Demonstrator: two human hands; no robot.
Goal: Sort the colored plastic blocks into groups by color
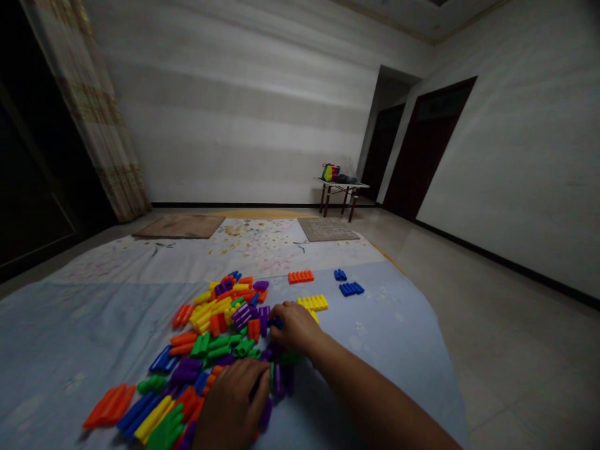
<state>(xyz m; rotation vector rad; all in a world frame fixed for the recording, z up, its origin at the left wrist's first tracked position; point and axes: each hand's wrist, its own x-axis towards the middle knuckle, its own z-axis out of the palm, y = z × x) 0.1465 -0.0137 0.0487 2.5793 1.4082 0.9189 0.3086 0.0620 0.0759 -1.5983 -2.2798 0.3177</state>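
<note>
A loose heap of plastic toy building blocks (210,312), ribbed like joined tubes, lies on the bedspread in orange, yellow, green, purple and blue. My right hand (294,326) is at the heap's right edge, fingers closed on a dark blue block (276,322). Low in the view, my left hand (234,403) rests over the near part of the heap. Its thumb and forefinger come together beside a purple block (278,381); whatever is between them is hidden. Just past my right hand lies a yellow row of blocks (313,303), partly covered by the hand.
Apart from the heap lie an orange row (300,277) and two blue pieces, a small one (340,275) and a longer one (351,289). Two flat mats, brown (180,226) and grey (328,229), lie at the far edge. A small table (344,183) holding bags stands beyond.
</note>
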